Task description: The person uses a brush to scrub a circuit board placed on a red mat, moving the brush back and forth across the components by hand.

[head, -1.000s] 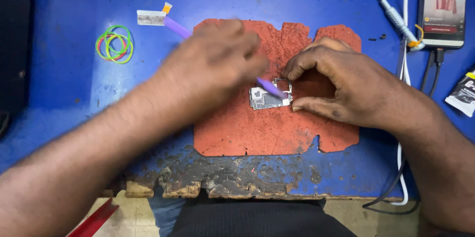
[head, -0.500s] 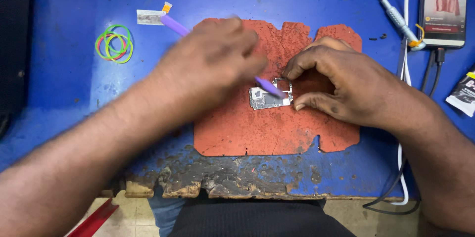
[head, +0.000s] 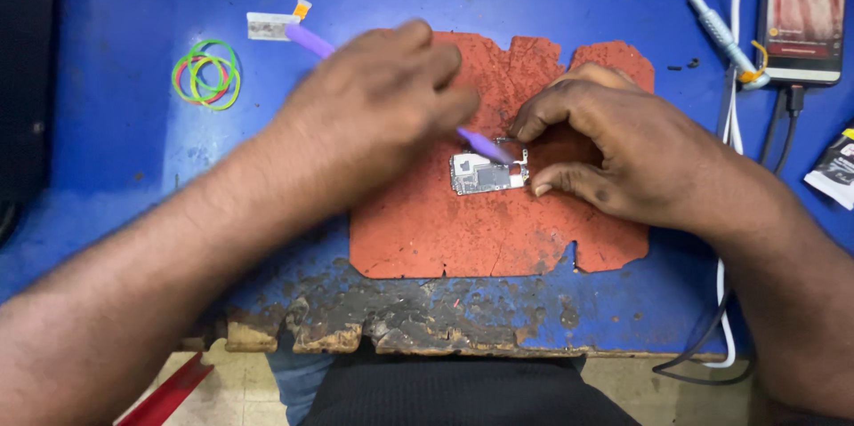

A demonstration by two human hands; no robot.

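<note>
Fingers of the right hand (head: 623,155) pinch the small silver circuit board (head: 485,174) at its right edge, mid-frame on the red-brown mat (head: 463,239). Left hand (head: 378,110) fingers clamp a purple plastic pry tool (head: 485,147), tip on the board. Judged light, thin, stiff, fragile: hold by edges.

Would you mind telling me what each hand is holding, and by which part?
The left hand grips a purple tool around its middle. The right hand pins the small circuit board at its right end with fingertips.
</note>
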